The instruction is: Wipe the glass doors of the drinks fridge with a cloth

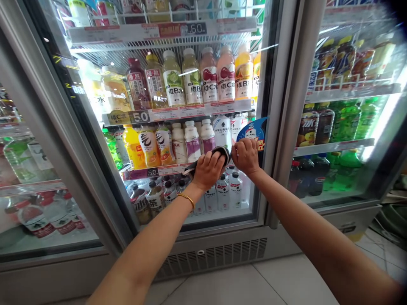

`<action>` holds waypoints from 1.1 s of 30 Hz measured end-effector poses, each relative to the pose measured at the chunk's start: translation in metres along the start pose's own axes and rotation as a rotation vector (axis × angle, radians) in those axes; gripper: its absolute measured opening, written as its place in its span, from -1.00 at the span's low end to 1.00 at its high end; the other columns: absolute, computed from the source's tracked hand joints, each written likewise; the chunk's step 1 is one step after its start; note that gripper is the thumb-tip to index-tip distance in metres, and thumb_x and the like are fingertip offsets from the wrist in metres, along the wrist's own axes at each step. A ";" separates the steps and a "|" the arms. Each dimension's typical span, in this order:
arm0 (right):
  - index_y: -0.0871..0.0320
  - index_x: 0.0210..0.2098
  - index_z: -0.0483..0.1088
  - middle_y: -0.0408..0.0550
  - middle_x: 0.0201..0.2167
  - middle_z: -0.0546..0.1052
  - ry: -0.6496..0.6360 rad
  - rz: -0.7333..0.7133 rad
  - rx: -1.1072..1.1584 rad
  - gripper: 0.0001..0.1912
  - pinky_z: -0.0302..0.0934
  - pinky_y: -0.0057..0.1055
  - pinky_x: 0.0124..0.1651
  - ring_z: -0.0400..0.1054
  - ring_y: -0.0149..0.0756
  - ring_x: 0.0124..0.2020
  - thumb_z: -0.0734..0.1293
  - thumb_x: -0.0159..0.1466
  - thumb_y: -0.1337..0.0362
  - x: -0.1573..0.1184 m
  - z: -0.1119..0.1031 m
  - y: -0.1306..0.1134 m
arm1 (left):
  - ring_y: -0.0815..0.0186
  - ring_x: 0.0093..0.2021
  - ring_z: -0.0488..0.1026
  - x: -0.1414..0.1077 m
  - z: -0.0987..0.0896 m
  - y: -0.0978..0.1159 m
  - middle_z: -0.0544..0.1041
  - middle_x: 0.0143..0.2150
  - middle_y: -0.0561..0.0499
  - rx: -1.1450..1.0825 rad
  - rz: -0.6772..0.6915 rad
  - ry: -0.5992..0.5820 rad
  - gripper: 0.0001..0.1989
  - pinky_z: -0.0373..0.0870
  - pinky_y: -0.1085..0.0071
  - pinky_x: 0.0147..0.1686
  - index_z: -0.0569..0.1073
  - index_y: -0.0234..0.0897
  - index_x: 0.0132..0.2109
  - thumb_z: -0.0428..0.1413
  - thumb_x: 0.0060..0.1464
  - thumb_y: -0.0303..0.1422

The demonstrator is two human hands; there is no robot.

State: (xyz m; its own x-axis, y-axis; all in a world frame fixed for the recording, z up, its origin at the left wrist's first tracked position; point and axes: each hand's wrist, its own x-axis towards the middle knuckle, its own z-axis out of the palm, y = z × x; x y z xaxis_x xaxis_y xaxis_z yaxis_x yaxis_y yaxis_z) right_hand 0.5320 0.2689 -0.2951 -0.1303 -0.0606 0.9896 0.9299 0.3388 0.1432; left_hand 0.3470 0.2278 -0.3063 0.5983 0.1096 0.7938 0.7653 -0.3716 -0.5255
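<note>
My left hand (209, 169), with a gold bracelet (187, 200) on its wrist, is closed on a dark cloth (225, 153) in front of the glass door of a drinks cooler. The cloth bunches out past the fingers on the right. Just right of it, my right hand (245, 156) has its fingers curled at the glass, over the lower left of a blue sticker (254, 129). Whether its fingertips pinch anything is too small to tell. Shelves of bottles show behind both hands.
Metal door frames (282, 110) rise on both sides of the middle door. Further coolers with bottles (346, 120) stand left and right. A vent grille (216, 256) lies below the door, above the tiled floor (241, 281). Something dark green (392, 220) is at the far right.
</note>
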 end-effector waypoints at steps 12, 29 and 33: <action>0.11 -0.42 0.26 -0.02 -0.37 0.35 0.067 -0.026 -0.021 -0.86 -0.03 -0.28 -0.23 0.11 -0.23 -0.31 0.19 0.28 0.28 -0.001 0.001 -0.002 | -0.06 0.12 0.26 0.029 -0.020 -0.047 0.41 0.07 -0.31 0.063 -0.482 0.203 -0.56 0.13 0.00 0.09 0.38 -0.35 0.07 -0.09 0.23 -0.14; 0.11 -0.41 0.31 -0.04 -0.35 0.40 -0.149 -0.207 0.014 -0.83 -0.04 -0.28 -0.19 0.13 -0.25 -0.30 0.18 0.30 0.26 -0.003 -0.015 0.033 | 0.07 0.07 0.35 -0.008 -0.026 -0.042 0.49 0.00 -0.18 0.047 -0.004 -0.002 -0.66 0.21 0.18 0.01 0.41 -0.22 0.07 -0.02 0.21 -0.24; 0.11 -0.42 0.30 -0.02 -0.35 0.38 -0.095 -0.035 -0.010 -0.81 -0.01 -0.26 -0.18 0.15 -0.22 -0.28 0.16 0.30 0.23 -0.006 -0.007 0.035 | -0.04 0.10 0.30 0.024 -0.015 -0.033 0.43 0.05 -0.29 0.055 -0.376 0.155 -0.59 0.16 0.05 0.06 0.39 -0.32 0.07 -0.06 0.21 -0.17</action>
State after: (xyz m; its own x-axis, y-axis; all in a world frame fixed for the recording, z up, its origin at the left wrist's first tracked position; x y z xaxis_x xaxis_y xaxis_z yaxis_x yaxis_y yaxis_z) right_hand 0.5674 0.2748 -0.2958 -0.1945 0.0169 0.9808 0.9274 0.3290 0.1783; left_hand 0.3330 0.2290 -0.2652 0.2344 0.0870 0.9682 0.9380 -0.2820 -0.2017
